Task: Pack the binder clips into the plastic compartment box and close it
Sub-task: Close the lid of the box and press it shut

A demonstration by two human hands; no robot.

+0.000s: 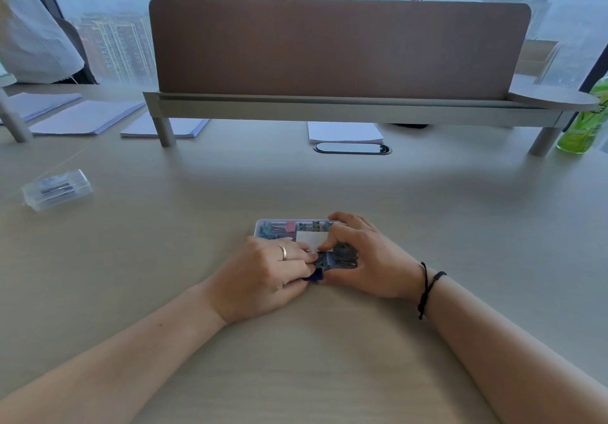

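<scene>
Head camera view, looking down at both my hands meeting over a clear plastic compartment box [263,226] on a pale desk [329,358]. My left hand [266,275], with a ring on one finger, curls its fingers around a dark blue binder clip [315,277] at the box's near edge. My right hand [365,259] grips the box's right end, fingers curled over its far side, thumb on a white label [309,237]. Pastel binder clips [279,229] fill the far compartments and dark ones [345,254] sit in the near right one; whether the lid is on I cannot tell. Another small clear case [56,189] lies well apart at far left, and a green bottle [582,124] stands at far right
</scene>
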